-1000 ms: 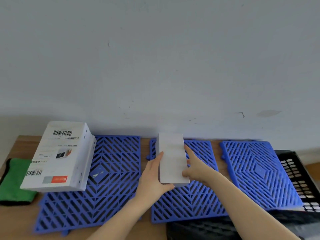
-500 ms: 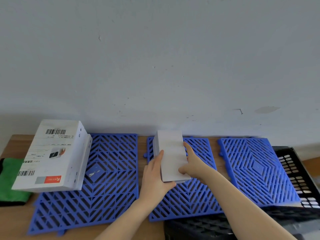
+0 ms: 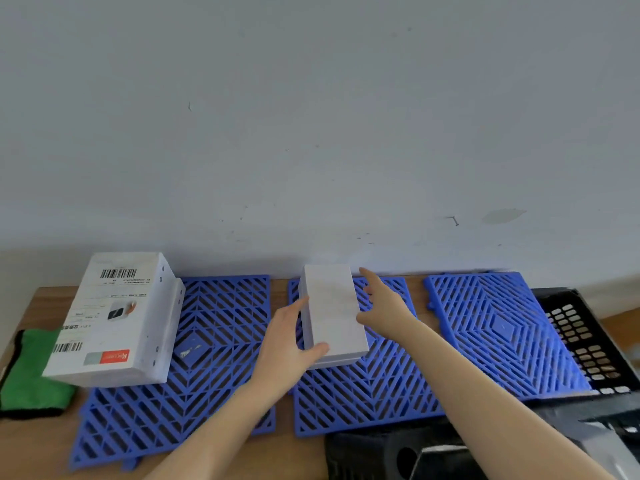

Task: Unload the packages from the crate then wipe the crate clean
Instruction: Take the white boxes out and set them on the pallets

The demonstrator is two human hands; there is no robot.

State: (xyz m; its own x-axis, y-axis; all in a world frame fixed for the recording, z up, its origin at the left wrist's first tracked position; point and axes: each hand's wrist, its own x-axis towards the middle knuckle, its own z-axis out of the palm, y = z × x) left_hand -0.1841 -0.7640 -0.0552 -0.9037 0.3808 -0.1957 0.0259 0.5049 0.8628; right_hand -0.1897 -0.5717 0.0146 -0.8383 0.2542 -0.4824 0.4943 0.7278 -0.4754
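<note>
Grey wall (image 3: 311,116) fills the top half. Wooden table (image 3: 45,299) runs below it. Three blue plastic grid mats lie side by side on the table: left mat (image 3: 214,341), middle mat (image 3: 363,403), right mat (image 3: 498,327).

Black crate (image 3: 581,334) is at the right edge, partly under the right mat, with more of it along the bottom edge.

Labelled white box (image 3: 110,317), with barcodes on top, sits on the left mat's far-left corner and overhangs the table. Plain white box (image 3: 332,310) is on the middle mat near the wall, out of the crate, same spot as 0.5 s ago.

Green cloth (image 3: 31,372) lies on the table, left of the labelled box.

Left hand (image 3: 287,344) grips the plain box: thumb over its near-left corner, fingers along its left side, unchanged. Right hand (image 3: 384,306) has let go, fingers now spread just beside the box's right edge. Its thumb may still touch, can't tell.
</note>
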